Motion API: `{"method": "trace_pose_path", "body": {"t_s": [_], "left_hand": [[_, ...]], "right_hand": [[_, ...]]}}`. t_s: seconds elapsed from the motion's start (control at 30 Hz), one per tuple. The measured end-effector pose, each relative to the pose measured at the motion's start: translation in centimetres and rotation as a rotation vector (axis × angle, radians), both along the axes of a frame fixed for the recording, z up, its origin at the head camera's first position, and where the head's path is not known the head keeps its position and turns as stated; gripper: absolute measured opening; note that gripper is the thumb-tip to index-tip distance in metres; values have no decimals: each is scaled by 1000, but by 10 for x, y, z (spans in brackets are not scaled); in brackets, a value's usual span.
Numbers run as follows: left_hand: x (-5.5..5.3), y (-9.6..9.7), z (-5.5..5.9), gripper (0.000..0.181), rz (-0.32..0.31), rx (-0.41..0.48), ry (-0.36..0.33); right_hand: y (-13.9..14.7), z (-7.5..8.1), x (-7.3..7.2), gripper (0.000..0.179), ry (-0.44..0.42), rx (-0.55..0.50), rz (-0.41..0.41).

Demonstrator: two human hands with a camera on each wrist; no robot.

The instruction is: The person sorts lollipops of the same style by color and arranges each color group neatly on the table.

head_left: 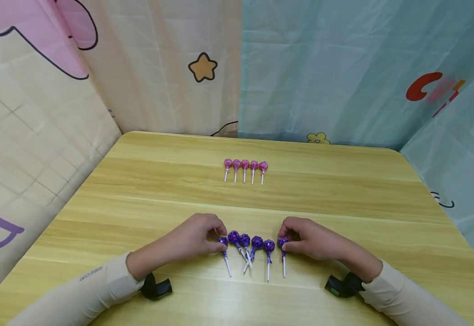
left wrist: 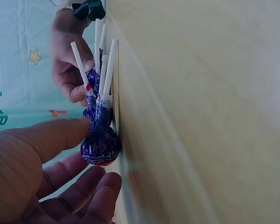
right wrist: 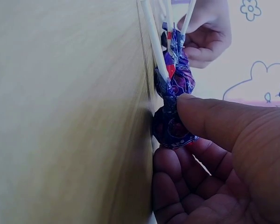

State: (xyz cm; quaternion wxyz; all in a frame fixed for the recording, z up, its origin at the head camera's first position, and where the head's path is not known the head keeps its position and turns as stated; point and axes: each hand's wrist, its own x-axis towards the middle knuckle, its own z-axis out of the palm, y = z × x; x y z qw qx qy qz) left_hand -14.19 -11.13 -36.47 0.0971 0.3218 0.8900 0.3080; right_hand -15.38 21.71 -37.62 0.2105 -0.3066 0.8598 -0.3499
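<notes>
We see the left hand (head_left: 202, 235) pinching, between thumb and fingers, the left-end purple lollipop (head_left: 224, 242), a round candy in shiny printed wrapping on a white stick. The right hand (head_left: 312, 239) pinches the matching right-end purple lollipop (head_left: 283, 242), thumb at the wrapper's neck. Our landmark is the row of five round pink lollipops with white sticks (head_left: 245, 164), side by side: both held candies are on its near side, the left one roughly level with its left end, the right one beyond its right end.

Between the hands, also nearer to us than the pink row, lie four loose purple lollipops (head_left: 256, 242). Their long axes run mostly toward us, heads facing the pink row, though three on the left slant and their sticks cross; that tangle is nearer the left hand. We see no container, only wrappers around the candies. Under the pink row stretches a pale yellow wood-grain table (head_left: 171, 181).
</notes>
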Motion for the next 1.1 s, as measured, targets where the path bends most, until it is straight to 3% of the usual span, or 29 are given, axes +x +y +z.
{"method": "trace_pose_path", "body": {"t_s": [0.33,0.57,1.1], "left_hand": [[-1,-1,-6,11,-7,48,-48],[0,-2,-8,10,-5,83,-84],[-1,-3,-13,8,22,117,-153]], "right_hand": [[2,0,-1,8,6,-20,-8],[0,9,-9,10,65,-28,-48],[-36,32,-60,11,193,-121,-108]]}}
